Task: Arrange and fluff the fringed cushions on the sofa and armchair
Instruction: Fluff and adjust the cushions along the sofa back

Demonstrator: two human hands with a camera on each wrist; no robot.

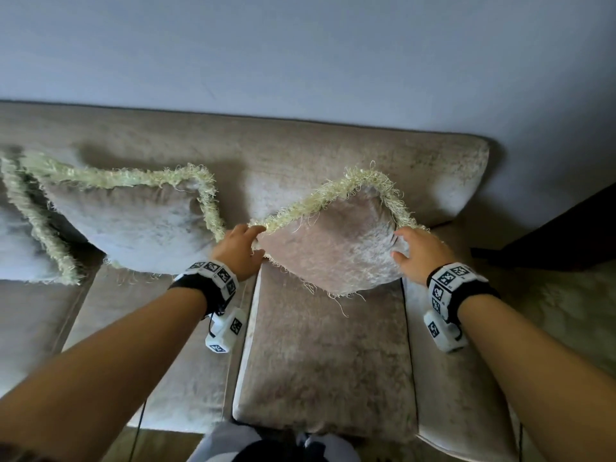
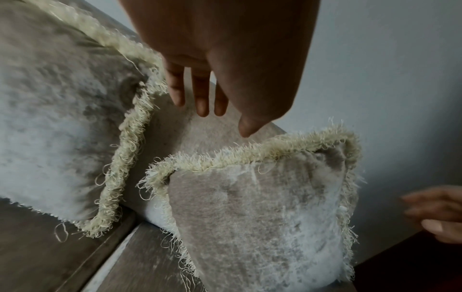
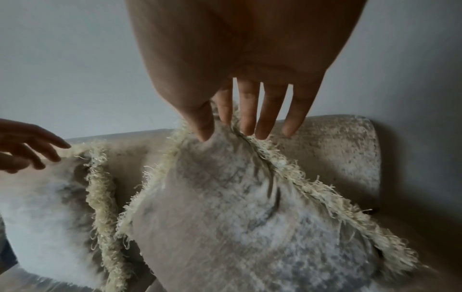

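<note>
A beige fringed cushion (image 1: 333, 248) (image 2: 262, 217) (image 3: 237, 217) stands on one corner against the sofa backrest (image 1: 300, 145). My left hand (image 1: 238, 248) (image 2: 225, 94) is at its left corner with straight fingers. In the left wrist view the thumb tip hovers just above the fringe. My right hand (image 1: 416, 251) (image 3: 237, 110) is spread at the right corner, thumb and fingertips touching the fringe and fabric. A second fringed cushion (image 1: 133, 221) (image 2: 50, 138) (image 3: 45, 207) leans on the backrest to the left.
A third fringed cushion (image 1: 20, 248) shows at the far left edge. The seat cushion (image 1: 320, 361) lies below the hands, with the armrest (image 1: 443, 361) to its right. Dark furniture (image 1: 566, 235) stands beyond the armrest. A pale wall (image 1: 300, 45) rises behind the sofa.
</note>
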